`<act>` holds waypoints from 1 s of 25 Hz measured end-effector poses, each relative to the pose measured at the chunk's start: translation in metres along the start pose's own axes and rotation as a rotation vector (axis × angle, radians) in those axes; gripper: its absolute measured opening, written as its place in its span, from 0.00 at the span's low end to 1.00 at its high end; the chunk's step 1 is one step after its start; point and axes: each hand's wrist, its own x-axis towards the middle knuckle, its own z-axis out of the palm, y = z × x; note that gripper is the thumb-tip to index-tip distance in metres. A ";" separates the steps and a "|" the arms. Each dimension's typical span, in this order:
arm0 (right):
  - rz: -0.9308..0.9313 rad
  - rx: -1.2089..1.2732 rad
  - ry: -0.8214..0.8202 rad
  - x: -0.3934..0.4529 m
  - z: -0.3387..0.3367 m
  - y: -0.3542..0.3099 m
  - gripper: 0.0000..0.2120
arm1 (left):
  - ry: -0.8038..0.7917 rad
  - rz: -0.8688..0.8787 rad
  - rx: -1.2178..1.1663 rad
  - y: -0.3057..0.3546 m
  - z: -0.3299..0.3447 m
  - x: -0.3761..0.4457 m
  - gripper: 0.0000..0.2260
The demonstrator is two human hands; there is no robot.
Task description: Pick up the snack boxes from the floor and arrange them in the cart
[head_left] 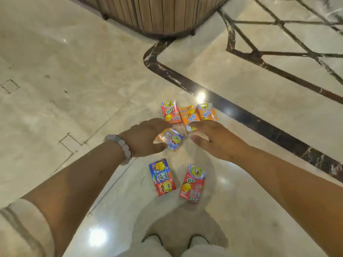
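Several small colourful snack boxes lie on the glossy marble floor (74, 71). A red box (170, 113) and two orange boxes (187, 115) (207, 112) form the far row. Nearer me lie a blue box (161, 177) and a red box (192, 183). A blue-and-orange box (171, 139) sits in the middle. My left hand (143, 138), with a bead bracelet at the wrist, spreads over it, thumb beside its near edge; I cannot tell if they touch. My right hand (213, 140) hovers open just right of it, fingertips over an orange box. No cart is in view.
A round wooden slatted structure (157, 15) stands on the floor at the top. A dark marble inlay band (259, 125) runs diagonally to the right of the boxes. My two feet (152, 242) (198, 242) stand just below the near boxes.
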 end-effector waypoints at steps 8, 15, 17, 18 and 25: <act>0.599 0.037 -0.203 0.042 0.242 0.171 0.29 | -0.189 -0.454 -0.228 -0.131 0.244 0.104 0.16; 0.858 0.447 -0.110 0.031 0.301 0.164 0.22 | -0.160 -0.661 -0.590 -0.123 0.307 0.109 0.20; 0.842 0.438 -0.064 0.040 0.305 0.157 0.23 | -0.096 -0.622 -0.573 -0.121 0.311 0.120 0.21; 0.833 0.450 -0.045 0.044 0.306 0.155 0.22 | -0.070 -0.601 -0.562 -0.120 0.311 0.125 0.22; 0.765 0.785 0.081 0.047 0.303 0.147 0.22 | 0.050 -0.589 -0.757 -0.119 0.311 0.133 0.23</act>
